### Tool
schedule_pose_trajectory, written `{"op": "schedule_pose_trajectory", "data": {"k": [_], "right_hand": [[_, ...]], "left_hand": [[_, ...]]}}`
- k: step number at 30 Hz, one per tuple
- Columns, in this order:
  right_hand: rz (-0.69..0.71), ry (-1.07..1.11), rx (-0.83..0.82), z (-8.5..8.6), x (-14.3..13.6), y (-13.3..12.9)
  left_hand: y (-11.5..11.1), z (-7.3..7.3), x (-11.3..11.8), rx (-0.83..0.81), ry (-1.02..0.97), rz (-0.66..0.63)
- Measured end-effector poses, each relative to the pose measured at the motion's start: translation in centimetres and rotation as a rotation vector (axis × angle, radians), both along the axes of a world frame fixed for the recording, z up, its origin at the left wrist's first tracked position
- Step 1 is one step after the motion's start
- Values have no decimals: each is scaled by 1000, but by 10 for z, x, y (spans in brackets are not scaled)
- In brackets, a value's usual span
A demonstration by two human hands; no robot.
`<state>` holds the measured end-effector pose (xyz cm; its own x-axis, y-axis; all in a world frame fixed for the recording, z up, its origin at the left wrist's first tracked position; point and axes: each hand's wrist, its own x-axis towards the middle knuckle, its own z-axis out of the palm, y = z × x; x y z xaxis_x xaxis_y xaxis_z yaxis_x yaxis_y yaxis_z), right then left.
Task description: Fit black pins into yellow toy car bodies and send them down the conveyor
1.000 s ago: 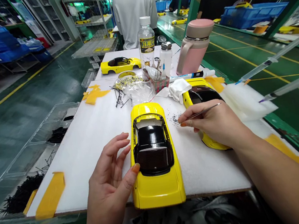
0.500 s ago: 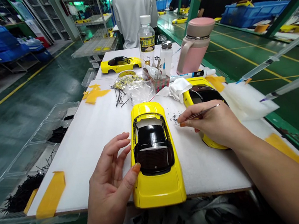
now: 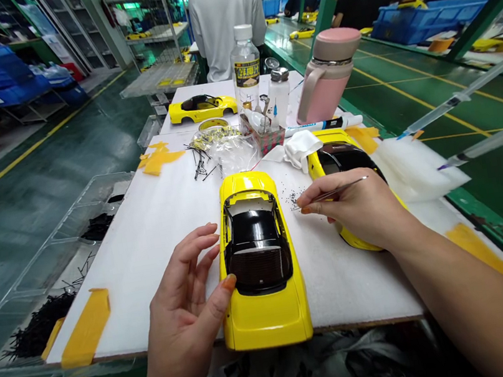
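A yellow toy car body (image 3: 266, 318) with a black roof and dark rear window lies upright at the table's front edge, its rear towards me. Along its left side is my left hand (image 3: 188, 305), fingers apart and curved, the thumb tip touching the body near the rear window. My right hand (image 3: 353, 205) pinches thin metal tweezers (image 3: 346, 187), their tip down at a scatter of tiny black parts (image 3: 291, 196) on the white board. Beneath my right hand and forearm a second yellow car body (image 3: 333, 138) is partly hidden.
A clear tray (image 3: 8, 300) of black pieces adjoins the board's left edge. Farther back are a plastic bag (image 3: 234, 153), a clear bottle (image 3: 247, 69), a pink flask (image 3: 327, 76) and another yellow car (image 3: 201, 108). Two syringes (image 3: 500, 142) project from the right. A person in white (image 3: 227, 16) is ahead.
Almost nothing differs. Both hands, the near car body and the tweezers keep their places, apart from a very slight shift of the view.
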<state>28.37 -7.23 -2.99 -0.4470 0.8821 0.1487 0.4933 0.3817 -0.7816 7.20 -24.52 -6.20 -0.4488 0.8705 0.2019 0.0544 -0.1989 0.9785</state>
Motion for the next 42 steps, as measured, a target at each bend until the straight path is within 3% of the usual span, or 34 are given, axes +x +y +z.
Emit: {"op": "schedule_pose_trajectory", "data": {"k": [9,20,42], "right_hand": [[-66,23,-85,4,-1,1],[-85,-45,-45,3,-3,1],[-22,-16,-18,2,0,-1]], "left_hand": [[-2,-1,-4,-12,19,-27],[-2,-2,-5,-6,28,-52],[0,1,-2,-10,0,-32]]}}
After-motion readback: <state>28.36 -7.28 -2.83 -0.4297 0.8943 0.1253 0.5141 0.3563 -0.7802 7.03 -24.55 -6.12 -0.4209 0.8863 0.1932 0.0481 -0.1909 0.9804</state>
